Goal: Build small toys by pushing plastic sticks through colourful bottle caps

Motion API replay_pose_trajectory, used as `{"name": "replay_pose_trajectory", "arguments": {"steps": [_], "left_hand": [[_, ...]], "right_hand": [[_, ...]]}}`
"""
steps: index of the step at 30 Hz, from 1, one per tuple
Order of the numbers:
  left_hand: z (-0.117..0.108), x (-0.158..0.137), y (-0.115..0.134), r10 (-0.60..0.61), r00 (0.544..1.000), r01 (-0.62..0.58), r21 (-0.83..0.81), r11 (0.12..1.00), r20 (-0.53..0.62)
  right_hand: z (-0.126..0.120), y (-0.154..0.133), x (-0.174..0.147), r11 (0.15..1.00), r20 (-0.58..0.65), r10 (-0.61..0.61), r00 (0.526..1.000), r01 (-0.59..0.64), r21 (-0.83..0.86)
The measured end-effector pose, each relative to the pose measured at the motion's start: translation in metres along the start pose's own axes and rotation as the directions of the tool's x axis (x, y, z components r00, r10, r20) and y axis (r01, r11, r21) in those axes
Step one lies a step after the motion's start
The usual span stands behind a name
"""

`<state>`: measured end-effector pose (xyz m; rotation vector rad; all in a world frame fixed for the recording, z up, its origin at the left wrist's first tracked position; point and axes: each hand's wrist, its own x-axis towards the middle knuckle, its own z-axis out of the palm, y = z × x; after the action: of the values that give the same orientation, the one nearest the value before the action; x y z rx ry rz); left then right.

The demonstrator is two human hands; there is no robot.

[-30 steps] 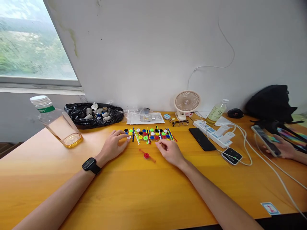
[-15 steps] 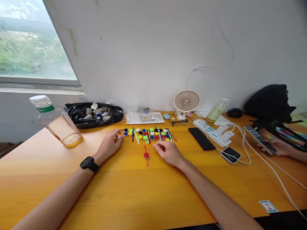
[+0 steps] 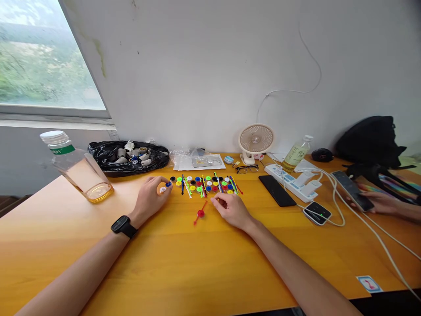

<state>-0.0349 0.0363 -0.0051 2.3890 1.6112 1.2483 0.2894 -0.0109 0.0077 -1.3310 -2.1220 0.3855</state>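
A row of small coloured discs and thin sticks (image 3: 207,184) lies on the orange table (image 3: 184,267). My left hand (image 3: 150,199), with a black watch on its wrist, sits at the row's left end, thumb and forefinger pinched around a white disc (image 3: 162,189), a blue disc (image 3: 168,184) at the fingertip. A red disc on a red stick (image 3: 200,213) lies alone in front of the row, tilted diagonally. My right hand (image 3: 232,209) rests just right of it, fingers curled in, nothing seen in them.
A plastic bottle (image 3: 75,169) and a black bag of small items (image 3: 128,158) stand at the left. Behind the row lies a clear packet (image 3: 199,161). To the right are a fan (image 3: 255,140), glasses (image 3: 246,169), a phone (image 3: 276,190), a power strip (image 3: 289,180) and cables. Another person's hand (image 3: 378,199) holds a phone.
My left hand has slid left along the row with the white disc. The red disc's stick has turned round on the table. The other person's phone has moved.
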Motion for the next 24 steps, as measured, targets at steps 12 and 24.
{"name": "replay_pose_trajectory", "arguments": {"steps": [12,24], "left_hand": [[-0.009,-0.011,0.037,0.191,0.925,-0.134,-0.189,0.973,0.328],[0.003,-0.014,0.039,0.203,0.932,-0.181,-0.099,0.978,0.3]], "right_hand": [[-0.006,-0.031,-0.009,0.93,0.137,-0.357,0.924,0.338,0.145],[-0.032,-0.01,-0.004,0.937,0.156,-0.236,0.959,0.267,-0.224]]}}
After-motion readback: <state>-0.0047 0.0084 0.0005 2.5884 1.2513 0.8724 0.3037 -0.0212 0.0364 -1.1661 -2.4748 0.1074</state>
